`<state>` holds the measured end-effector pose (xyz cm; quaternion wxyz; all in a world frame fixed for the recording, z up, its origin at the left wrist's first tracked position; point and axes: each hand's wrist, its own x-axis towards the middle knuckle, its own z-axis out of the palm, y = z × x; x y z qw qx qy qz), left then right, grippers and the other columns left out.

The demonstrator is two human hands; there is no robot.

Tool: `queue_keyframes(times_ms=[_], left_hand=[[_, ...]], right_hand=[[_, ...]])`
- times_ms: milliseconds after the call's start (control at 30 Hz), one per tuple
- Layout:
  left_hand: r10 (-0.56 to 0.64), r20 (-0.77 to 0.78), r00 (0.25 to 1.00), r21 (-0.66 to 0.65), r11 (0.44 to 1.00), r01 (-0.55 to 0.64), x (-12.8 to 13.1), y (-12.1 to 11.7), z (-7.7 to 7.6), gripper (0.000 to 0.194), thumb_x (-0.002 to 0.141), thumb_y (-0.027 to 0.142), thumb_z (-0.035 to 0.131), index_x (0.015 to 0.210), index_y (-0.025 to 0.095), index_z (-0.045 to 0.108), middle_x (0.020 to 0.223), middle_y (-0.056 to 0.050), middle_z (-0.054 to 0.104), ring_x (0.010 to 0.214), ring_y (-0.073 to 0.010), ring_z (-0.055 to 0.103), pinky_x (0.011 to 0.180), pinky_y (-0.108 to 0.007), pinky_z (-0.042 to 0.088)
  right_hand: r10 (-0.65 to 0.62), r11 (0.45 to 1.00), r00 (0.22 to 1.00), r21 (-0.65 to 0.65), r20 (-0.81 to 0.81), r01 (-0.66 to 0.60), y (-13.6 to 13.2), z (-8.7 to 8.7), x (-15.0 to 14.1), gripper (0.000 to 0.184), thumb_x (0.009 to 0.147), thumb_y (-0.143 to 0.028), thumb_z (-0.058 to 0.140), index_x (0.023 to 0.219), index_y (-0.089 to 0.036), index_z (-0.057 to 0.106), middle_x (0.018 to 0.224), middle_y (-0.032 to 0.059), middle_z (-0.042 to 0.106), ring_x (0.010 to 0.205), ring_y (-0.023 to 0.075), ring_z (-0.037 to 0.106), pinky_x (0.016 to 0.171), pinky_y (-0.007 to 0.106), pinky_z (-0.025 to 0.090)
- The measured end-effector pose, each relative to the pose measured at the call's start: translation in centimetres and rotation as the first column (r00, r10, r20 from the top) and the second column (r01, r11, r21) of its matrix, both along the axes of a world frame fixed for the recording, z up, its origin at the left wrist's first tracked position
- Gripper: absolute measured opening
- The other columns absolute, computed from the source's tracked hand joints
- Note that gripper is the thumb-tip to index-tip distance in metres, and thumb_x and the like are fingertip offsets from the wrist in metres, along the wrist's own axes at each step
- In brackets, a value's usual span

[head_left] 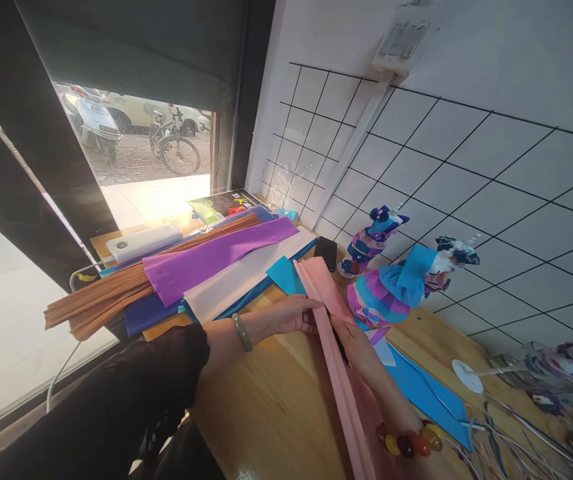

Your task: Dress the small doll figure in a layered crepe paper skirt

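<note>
A long strip of pink fabric or crepe paper (334, 373) runs from the middle of the table down toward me, its far end folded over. My left hand (296, 315) pinches the left edge of this strip near its far end. My right hand (356, 343) is closed around a slim black tool (337, 337) that looks like scissors, mostly hidden under the fingers. The tool lies along a gap between the narrow left part of the pink strip and the wider right part. A teal piece (286, 275) lies just beyond my left hand.
Purple (221, 253), cream (251, 273) and brown (111, 300) strips lie stacked at the left beside a white power bank (144, 241). A black phone (325, 253) and dressed figures (391, 290) stand near the wall. Blue sheet (426, 387) and loose cords (506, 440) lie right.
</note>
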<state>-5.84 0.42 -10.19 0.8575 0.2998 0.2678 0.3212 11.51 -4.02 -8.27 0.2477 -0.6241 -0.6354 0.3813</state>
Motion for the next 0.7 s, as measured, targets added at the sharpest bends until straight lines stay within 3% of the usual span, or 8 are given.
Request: queue_keyframes(times_ms=[200,567,700], left_hand=[[0.088,-0.087,0.992,-0.002,0.996,-0.088,-0.1,0.8,0.2,0.011,0.079,0.016,0.061,0.075,0.013,0.051,0.061,-0.001,0.059,0.055,-0.0135,0.060,0.059,-0.031,0.054],[0.098,-0.168,0.981,0.074,0.993,-0.087,-0.1,0.9,-0.4,0.015,0.077,0.020,0.066,0.073,0.012,0.054,0.060,-0.001,0.059,0.056,-0.0130,0.060,0.058,-0.028,0.052],[0.076,-0.172,0.982,0.111,0.992,-0.057,-0.3,0.8,-0.6,0.015,0.075,0.022,0.069,0.076,0.011,0.058,0.064,-0.003,0.063,0.059,-0.0136,0.062,0.062,-0.029,0.054]], right_hand=[[0.014,1.000,1.000,0.022,-0.006,-0.013,-0.5,-0.1,-0.3,0.044,0.088,-0.050,0.043,0.072,-0.016,0.066,0.070,0.0035,0.068,0.073,0.0221,0.062,0.066,0.031,0.049],[0.014,1.000,0.999,0.019,-0.029,-0.013,-0.2,0.6,-0.9,0.049,0.086,-0.055,0.043,0.078,-0.016,0.071,0.078,0.0058,0.071,0.085,0.0245,0.062,0.081,0.035,0.047],[0.013,1.000,0.999,0.017,-0.039,-0.013,0.5,0.7,-1.0,0.040,0.089,-0.048,0.047,0.094,-0.014,0.068,0.098,0.0067,0.069,0.094,0.0240,0.062,0.087,0.039,0.047]])
